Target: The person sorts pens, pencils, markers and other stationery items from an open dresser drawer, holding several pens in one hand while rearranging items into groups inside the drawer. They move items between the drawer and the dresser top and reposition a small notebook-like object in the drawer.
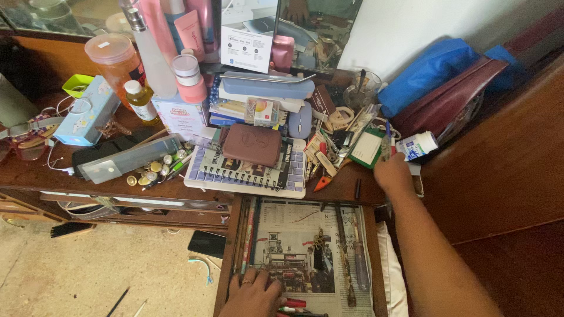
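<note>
The right hand [392,173] reaches over the crowded tabletop [35,170], its grip seemingly pinching a thin blue pen [386,136] beside a green-edged card [368,148], though the fingertips are hidden. The left hand [252,293] rests flat, fingers spread, on the newspaper lining [294,235] of an open drawer [226,258], touching red markers [294,304]. Judging by this, picking from the pile is under way; lifting the pen out calls for a straight upward pull, since a white bottle [416,145] crowds it. Open room lies only in the drawer's middle.
</note>
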